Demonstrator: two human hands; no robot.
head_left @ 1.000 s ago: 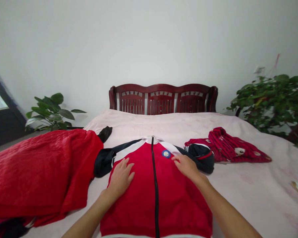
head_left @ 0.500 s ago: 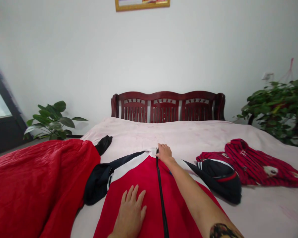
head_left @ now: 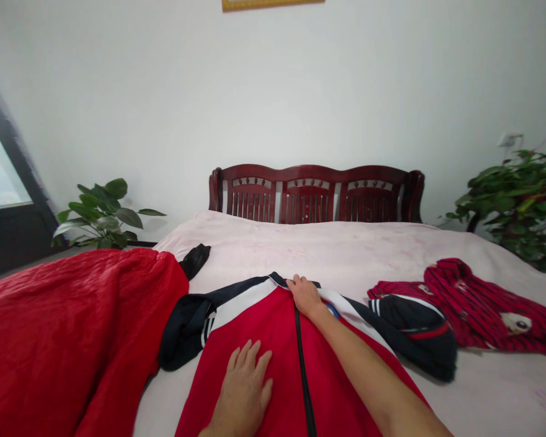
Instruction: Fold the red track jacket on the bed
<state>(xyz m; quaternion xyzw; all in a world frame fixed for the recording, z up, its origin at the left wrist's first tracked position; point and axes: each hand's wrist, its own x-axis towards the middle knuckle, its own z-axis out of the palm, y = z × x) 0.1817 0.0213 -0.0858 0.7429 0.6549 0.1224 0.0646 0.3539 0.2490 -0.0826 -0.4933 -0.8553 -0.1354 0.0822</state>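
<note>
Right hand (head_left: 304, 294) perhaps pinching jacket (head_left: 273, 340) collar.

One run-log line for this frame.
left hand flat on red jacket | right hand at collar | bed

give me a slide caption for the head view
Left hand flat on red jacket, right hand at its collar.

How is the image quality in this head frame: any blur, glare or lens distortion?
Head view: soft, even light and no glare; wide-angle bending shows at the dark window frame; the red zip-up jacket, left hand and right hand are sharp, and only faint shadows fall on the pale pink bedsheet.
</note>
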